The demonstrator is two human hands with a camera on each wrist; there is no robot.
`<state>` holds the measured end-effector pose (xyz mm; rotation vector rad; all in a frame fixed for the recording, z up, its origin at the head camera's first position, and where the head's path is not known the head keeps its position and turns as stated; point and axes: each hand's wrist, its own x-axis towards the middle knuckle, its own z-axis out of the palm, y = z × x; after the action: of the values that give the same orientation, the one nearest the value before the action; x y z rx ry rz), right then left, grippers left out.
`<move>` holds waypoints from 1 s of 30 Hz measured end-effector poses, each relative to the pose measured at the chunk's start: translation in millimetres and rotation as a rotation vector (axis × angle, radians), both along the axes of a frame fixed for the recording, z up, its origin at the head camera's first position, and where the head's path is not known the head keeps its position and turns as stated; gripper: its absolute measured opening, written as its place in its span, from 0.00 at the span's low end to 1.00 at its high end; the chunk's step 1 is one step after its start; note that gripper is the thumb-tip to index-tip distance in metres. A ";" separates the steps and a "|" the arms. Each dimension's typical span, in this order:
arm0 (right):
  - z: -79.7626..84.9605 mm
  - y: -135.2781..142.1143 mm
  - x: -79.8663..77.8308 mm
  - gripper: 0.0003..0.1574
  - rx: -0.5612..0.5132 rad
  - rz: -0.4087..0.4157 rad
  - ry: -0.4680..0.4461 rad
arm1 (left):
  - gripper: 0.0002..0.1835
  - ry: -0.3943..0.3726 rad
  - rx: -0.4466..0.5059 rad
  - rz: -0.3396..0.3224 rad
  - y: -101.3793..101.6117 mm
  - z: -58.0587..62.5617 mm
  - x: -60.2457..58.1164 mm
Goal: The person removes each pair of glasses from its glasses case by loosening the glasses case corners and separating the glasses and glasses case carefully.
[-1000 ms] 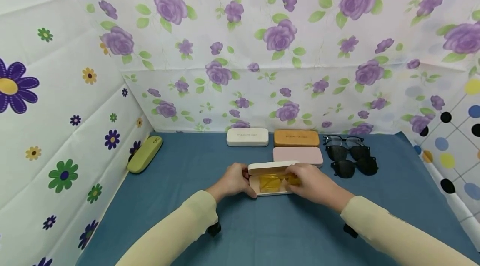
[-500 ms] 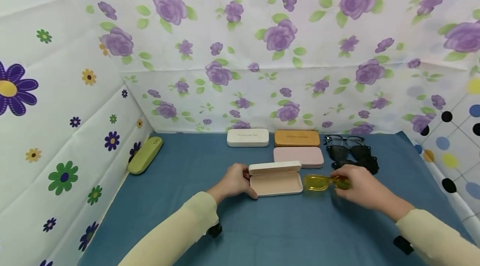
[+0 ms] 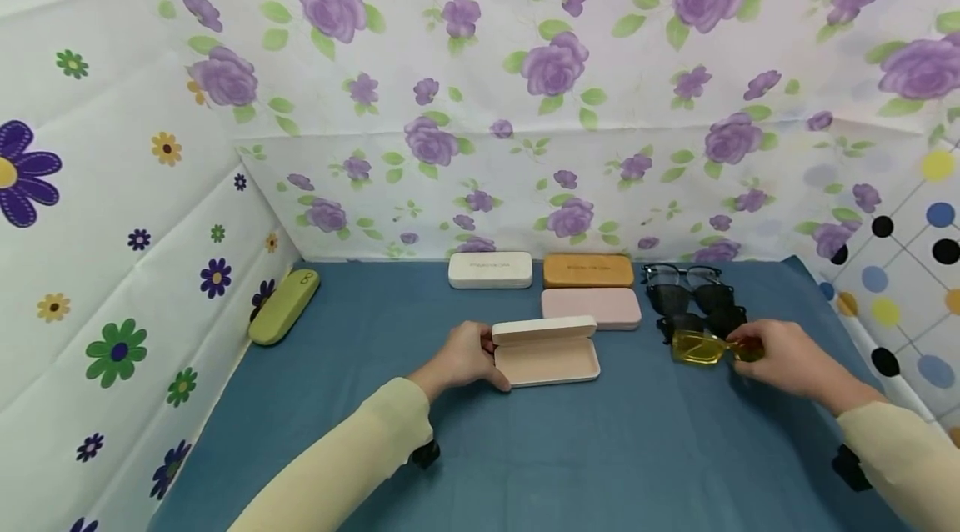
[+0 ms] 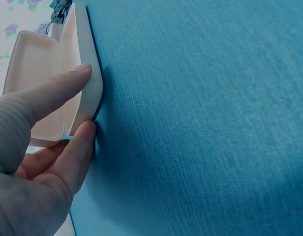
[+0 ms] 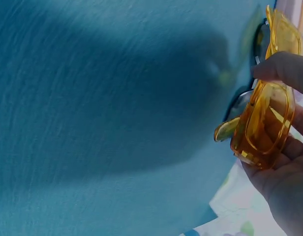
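My left hand (image 3: 463, 358) grips the left end of an open glasses case (image 3: 551, 362), pale outside and cream-pink inside, with nothing in it. In the left wrist view, the thumb lies across the front wall of this case (image 4: 87, 93), and other fingers are at its end. My right hand (image 3: 786, 358) pinches yellow-framed glasses (image 3: 696, 347) at the bridge, thumb on one side, fingers on the other. The right wrist view shows the yellow glasses (image 5: 269, 132) over the blue cloth, casting a shadow. Dark sunglasses (image 3: 678, 323) lie just behind them, partly overlapped.
Behind the open case lie a pink case (image 3: 591, 308), an orange-brown case (image 3: 588, 271) and a white case (image 3: 491, 270). Black sunglasses (image 3: 669, 298) and clear glasses (image 3: 663, 272) line the back right. A green case (image 3: 285, 307) rests by the left floral wall.
My right hand has lifted the yellow glasses out of the case and carried them right, to the row of glasses. The left hand keeps its grip on the case.
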<state>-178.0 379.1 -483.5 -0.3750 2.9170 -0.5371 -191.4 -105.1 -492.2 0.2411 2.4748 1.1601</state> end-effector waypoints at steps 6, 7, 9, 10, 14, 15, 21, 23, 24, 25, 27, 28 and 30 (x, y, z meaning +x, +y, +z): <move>-9.9 1.9 -4.6 0.21 -0.002 0.025 -0.032 | 0.32 0.013 -0.005 0.003 0.3 0.1 -0.1; -10.8 1.9 -5.1 0.21 -0.001 0.029 -0.037 | 0.32 0.012 -0.006 0.003 0.3 -0.2 0.1; -12.1 1.8 -6.5 0.21 0.001 0.036 -0.045 | 0.34 0.006 -0.009 0.006 0.4 -1.3 0.3; -12.8 1.7 -7.3 0.21 0.004 0.040 -0.046 | 0.35 0.004 -0.006 0.006 0.4 -1.9 0.2; -13.5 0.8 -9.7 0.23 0.002 0.053 -0.034 | 0.34 0.007 -0.007 0.002 0.6 -3.6 -0.9; -13.6 0.6 -10.1 0.23 0.006 0.057 -0.025 | 0.34 0.008 -0.007 0.001 0.8 -3.7 -1.2; -11.5 -1.2 -10.8 0.24 0.054 0.087 0.054 | 0.33 0.006 -0.011 0.002 0.8 -4.3 -2.2; -11.6 -1.4 -10.6 0.24 0.069 0.095 0.074 | 0.33 0.004 -0.010 0.002 0.9 -4.5 -2.0; -11.6 -1.5 -10.3 0.24 0.078 0.097 0.082 | 0.34 0.003 -0.009 0.001 0.9 -4.5 -1.9; -11.4 -1.8 -10.2 0.25 0.083 0.101 0.086 | 0.34 0.002 -0.007 0.000 0.7 -4.7 -1.8; -11.1 -2.6 -9.8 0.25 0.091 0.107 0.089 | 0.34 0.003 -0.003 -0.001 0.4 -5.0 -1.8; -11.0 -2.9 -9.5 0.25 0.094 0.108 0.090 | 0.34 0.003 -0.002 -0.003 0.2 -5.2 -1.8; -11.0 -3.6 -9.1 0.26 0.100 0.109 0.086 | 0.34 0.004 0.001 -0.005 -0.2 -5.5 -2.0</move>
<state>-187.1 375.5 -494.4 -0.5531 2.9688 -0.3662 -193.4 -105.3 -497.7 0.2504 2.4756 1.1604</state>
